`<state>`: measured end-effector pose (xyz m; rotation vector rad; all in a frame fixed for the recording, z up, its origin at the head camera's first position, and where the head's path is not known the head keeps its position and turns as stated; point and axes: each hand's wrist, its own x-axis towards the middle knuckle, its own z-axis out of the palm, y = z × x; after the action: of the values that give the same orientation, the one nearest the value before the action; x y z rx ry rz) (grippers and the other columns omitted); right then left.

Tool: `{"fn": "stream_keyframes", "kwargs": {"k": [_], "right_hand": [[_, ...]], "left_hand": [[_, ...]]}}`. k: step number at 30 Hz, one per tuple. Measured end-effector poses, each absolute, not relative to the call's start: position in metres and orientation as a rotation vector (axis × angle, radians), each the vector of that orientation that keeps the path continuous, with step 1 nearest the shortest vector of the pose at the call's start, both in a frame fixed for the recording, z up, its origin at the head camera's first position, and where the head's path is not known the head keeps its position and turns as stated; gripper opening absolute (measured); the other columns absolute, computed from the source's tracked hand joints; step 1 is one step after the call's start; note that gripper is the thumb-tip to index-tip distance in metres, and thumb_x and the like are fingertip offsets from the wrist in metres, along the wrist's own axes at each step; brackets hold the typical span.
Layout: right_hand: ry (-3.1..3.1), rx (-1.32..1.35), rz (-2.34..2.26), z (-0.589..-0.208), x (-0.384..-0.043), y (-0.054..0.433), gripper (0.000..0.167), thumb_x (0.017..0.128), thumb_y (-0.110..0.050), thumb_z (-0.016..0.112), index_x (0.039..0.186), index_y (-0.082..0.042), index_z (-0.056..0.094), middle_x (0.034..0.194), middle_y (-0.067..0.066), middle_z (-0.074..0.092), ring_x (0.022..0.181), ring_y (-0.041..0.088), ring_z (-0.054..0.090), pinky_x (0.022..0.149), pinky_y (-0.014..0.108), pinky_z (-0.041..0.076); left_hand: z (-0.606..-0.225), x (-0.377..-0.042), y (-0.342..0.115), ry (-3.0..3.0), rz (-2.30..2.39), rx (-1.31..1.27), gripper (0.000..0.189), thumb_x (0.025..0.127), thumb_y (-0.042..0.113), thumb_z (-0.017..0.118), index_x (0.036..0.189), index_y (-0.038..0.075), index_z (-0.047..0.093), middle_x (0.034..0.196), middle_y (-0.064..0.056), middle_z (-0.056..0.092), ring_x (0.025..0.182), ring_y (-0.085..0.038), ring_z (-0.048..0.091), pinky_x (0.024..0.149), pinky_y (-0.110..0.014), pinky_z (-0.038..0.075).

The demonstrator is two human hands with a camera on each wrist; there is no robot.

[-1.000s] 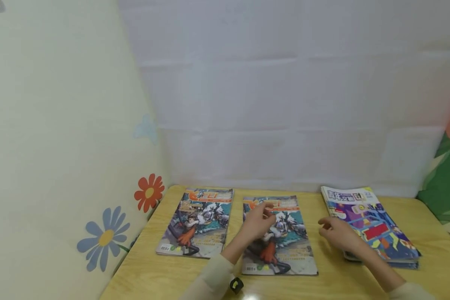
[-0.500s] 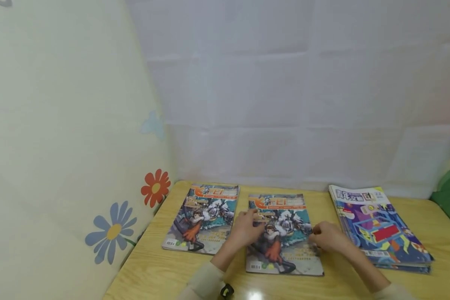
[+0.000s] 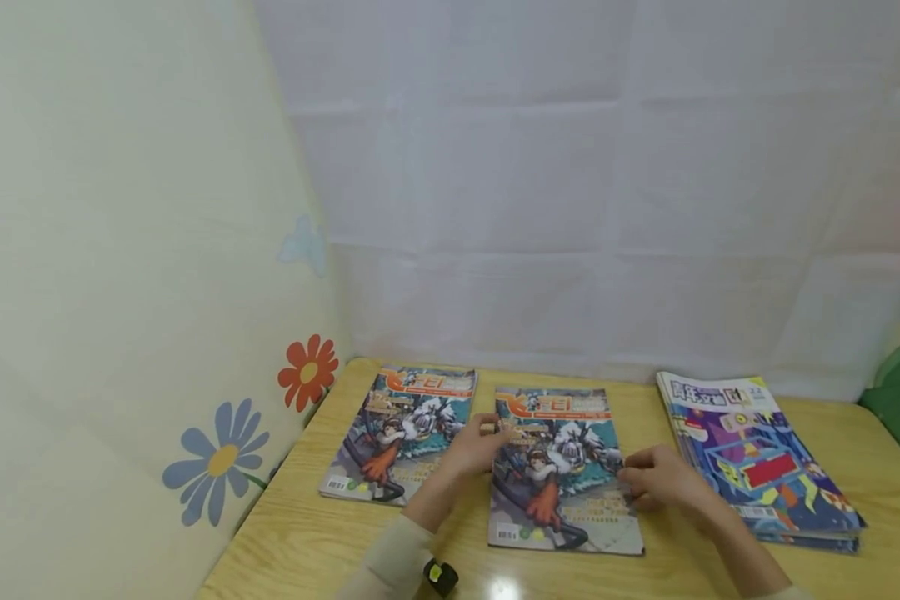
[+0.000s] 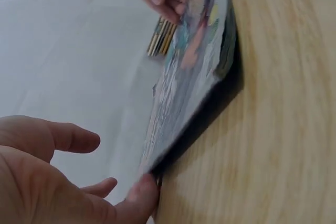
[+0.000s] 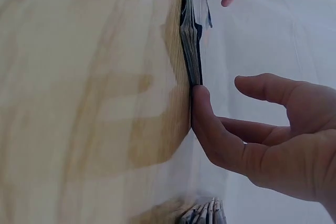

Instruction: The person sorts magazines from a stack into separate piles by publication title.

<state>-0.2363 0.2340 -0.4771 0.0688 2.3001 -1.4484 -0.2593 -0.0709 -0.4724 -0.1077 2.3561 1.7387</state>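
Observation:
In the head view, a comic-style magazine (image 3: 570, 500) with an orange title lies flat on the wooden table, between my two hands. My left hand (image 3: 471, 448) is at its left edge, fingers loosely bent. At the right edge is my right hand (image 3: 667, 479). The left wrist view shows one fingertip of the left hand (image 4: 47, 177) against the magazine's (image 4: 184, 87) edge, thumb and other fingers spread apart. In the right wrist view, a finger of the right hand (image 5: 283, 140) touches the page edges of the magazine (image 5: 192, 51); its thumb stands away.
A matching magazine (image 3: 408, 437) lies to the left. A stack of magazines (image 3: 768, 467) with a purple cover stands to the right. Behind the table (image 3: 300, 542) hangs a white sheet (image 3: 495, 192); a flower-decorated wall (image 3: 157, 250) borders the left.
Both hands have come down from above the table to the middle magazine's sides. The left hand has since shifted slightly left, off the cover to its edge.

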Motion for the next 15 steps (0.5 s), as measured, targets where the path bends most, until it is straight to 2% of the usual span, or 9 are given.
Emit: {"fn": "stream_keyframes", "kwargs": {"k": [3,6,11,15], "right_hand": [[2.264,0.100,-1.504,-0.476,-0.237,0.237,0.049,0.100,-0.010,0.063,0.133,0.023,0.048,0.109,0.021,0.066,0.091,0.029,0.067,0.076,0.040,0.061],[2.246,0.128,-1.549,-0.479,-0.236,0.239,0.047,0.100,-0.010,0.062,0.131,0.022,0.050,0.106,0.022,0.065,0.091,0.029,0.066,0.076,0.040,0.061],[2.250,0.160,-1.566,-0.484,-0.235,0.238,0.042,0.099,-0.012,0.062,0.126,0.019,0.057,0.099,0.018,0.066,0.086,0.026,0.066,0.074,0.039,0.061],[2.258,0.172,-1.566,-0.484,-0.235,0.238,0.039,0.098,-0.011,0.061,0.124,0.018,0.060,0.097,0.016,0.067,0.085,0.025,0.066,0.074,0.038,0.061]], "left_hand": [[-0.475,-0.265,-0.074,2.119,1.929,-0.179,0.060,0.097,0.012,0.063,0.148,-0.008,0.039,0.130,-0.027,0.057,0.106,-0.031,0.063,0.079,-0.037,0.057],[-0.479,-0.268,-0.076,1.988,1.950,-0.129,0.065,0.095,0.005,0.060,0.152,-0.009,0.032,0.129,-0.026,0.057,0.098,-0.025,0.063,0.073,-0.034,0.054],[-0.483,-0.264,-0.074,2.045,1.817,-0.001,0.080,0.084,-0.005,0.065,0.155,-0.001,0.029,0.129,-0.026,0.055,0.095,-0.028,0.062,0.077,-0.041,0.055],[-0.482,-0.259,-0.070,2.076,1.841,0.062,0.084,0.081,-0.009,0.066,0.155,0.004,0.029,0.117,-0.023,0.060,0.093,-0.034,0.066,0.078,-0.047,0.057]]}}
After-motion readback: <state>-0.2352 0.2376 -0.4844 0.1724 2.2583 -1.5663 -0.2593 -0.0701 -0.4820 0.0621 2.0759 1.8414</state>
